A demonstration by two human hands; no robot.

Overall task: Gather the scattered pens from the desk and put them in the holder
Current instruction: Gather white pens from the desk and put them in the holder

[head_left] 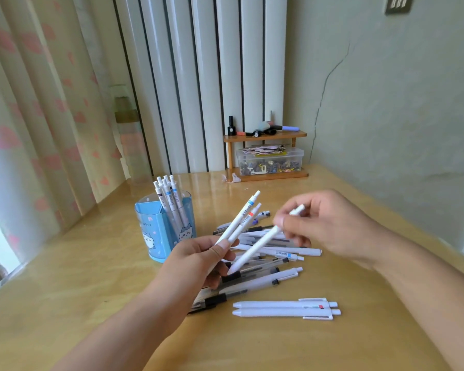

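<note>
on the wooden desk (91, 263), centre: loose heap of pens (268, 253), white and clear/black barrels, lying crossed over each other, approx. between the two hands and under them. two white pens (284, 308) lie side by side, parallel, touching, just in front of heap, nearer the viewer, clips to the right.

blue holder (162, 231), translucent w/ cartoon cat print, stands upright left of heap, near it. several white pens already in holder (169, 199), clicker ends up, leaning slightly left.

left hand (198, 259): fingers curled round two white pens (243, 218), held together w/ clicker ends pointing up-right; one has a blue band, other a red/orange band. grip is at the lower ends, above the heap.

right hand (322, 223): pinches one white pen (263, 243) near its clicker end, thumb + fingers; blurred. pen slopes down-left, its tip close beside left hand fingers; contact w/ them — cannot tell.

back of desk, by the wall: small wooden shelf (265, 136) w/ small bottles and bits on top, clear plastic box (269, 160) w/ mixed small items under it. curtain w/ pink hearts (38, 116) at left, white radiator (212, 76) behind desk.
</note>
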